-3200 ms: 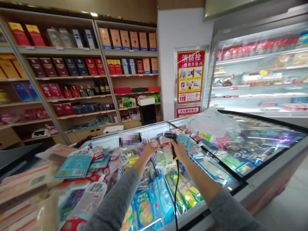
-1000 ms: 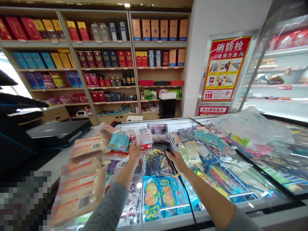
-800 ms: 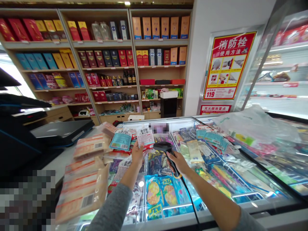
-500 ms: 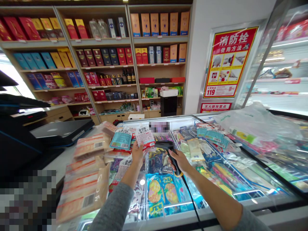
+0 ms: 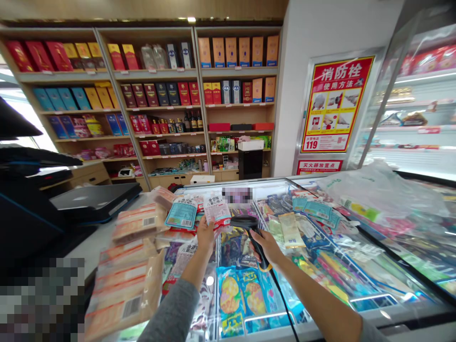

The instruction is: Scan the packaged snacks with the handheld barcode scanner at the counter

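My left hand (image 5: 205,233) grips a white and red drink pouch (image 5: 217,212) by its near edge, its printed side facing up. In my right hand (image 5: 265,247) is a black barcode scanner (image 5: 257,240), fingers wrapped round its handle. The scanner's head points left at the pouch, a small gap apart. From the handle a black cable (image 5: 283,299) runs down toward me. Left of the held pouch, a blue-labelled pouch (image 5: 181,214) lies on other packets. Beneath my left forearm another white and red pouch (image 5: 183,259) is partly hidden.
Clear-wrapped packs (image 5: 124,280) with orange stripes are piled at the left. Under the glass of the chest freezer (image 5: 302,330) lie several frozen treats. More blue-labelled pouches (image 5: 317,209) and a plastic bag (image 5: 377,190) rest on the right. A black flat device (image 5: 96,199) stands far left.
The view has tilted up slightly, so everything sits a little lower in the picture. My hands keep hold of the pouch and the scanner, nearly unmoved relative to each other.
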`<state>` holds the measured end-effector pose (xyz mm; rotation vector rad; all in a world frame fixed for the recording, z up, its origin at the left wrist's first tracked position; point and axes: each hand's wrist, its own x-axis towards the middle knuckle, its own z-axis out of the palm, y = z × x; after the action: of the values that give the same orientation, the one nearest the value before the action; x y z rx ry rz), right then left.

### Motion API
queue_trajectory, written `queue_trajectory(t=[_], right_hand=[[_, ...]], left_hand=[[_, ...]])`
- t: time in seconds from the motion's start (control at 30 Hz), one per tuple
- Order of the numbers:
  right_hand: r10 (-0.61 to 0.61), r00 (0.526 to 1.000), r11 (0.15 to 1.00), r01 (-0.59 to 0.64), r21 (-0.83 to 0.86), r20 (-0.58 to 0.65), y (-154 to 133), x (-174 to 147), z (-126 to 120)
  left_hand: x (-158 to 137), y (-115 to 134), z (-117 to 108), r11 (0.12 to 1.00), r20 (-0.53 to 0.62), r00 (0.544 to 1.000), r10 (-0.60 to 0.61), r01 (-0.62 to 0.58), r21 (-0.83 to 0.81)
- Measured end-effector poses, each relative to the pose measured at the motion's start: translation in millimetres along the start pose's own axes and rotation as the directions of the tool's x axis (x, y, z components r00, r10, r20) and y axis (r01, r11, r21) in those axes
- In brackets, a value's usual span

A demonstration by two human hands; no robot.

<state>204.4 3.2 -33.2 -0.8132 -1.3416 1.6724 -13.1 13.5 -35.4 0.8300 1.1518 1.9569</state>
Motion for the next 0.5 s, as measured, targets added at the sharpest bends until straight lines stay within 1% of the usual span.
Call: queue_trajectory(t=[0.07, 0.13, 0.2, 0.27, 0.33, 0.4, 0.5], right_hand=[[-0.027, 0.999, 1.000, 0.027, 0.011, -0.023, 2, 2, 6], [-0.035, 0.999, 0.999, 0.035, 0.038, -0.024, 2, 5, 16], [-0.040, 0.999, 0.996, 0.041, 0.076, -0.015, 0, 8, 31], [-0.049, 0.999, 0.993, 0.050, 0.103, -0.012, -6, 10, 49], [-0.058, 0.998, 0.991, 0.056, 0.126, 0.012, -11, 9, 69], [-0.071, 0.995, 0.988, 0.061, 0.144, 0.067, -15, 5, 87], [-0.077, 0.988, 0.987, 0.057, 0.148, 0.135, -17, -2, 110]], left_hand=[[1, 3, 0, 0.999, -0.017, 0.999, 0.033, -0.033, 0.026], [5, 12, 1, 0.997, -0.066, 0.995, 0.069, -0.066, 0.049], [8, 31, -1, 0.995, -0.123, 0.989, 0.081, -0.073, 0.066], [10, 58, -8, 0.991, -0.156, 0.982, 0.103, -0.088, 0.100], [8, 90, -25, 0.975, -0.145, 0.974, 0.176, -0.152, 0.162], [1, 120, -51, 0.943, -0.091, 0.961, 0.260, -0.232, 0.239], [-15, 157, -98, 0.914, -0.047, 0.968, 0.248, -0.218, 0.342]])
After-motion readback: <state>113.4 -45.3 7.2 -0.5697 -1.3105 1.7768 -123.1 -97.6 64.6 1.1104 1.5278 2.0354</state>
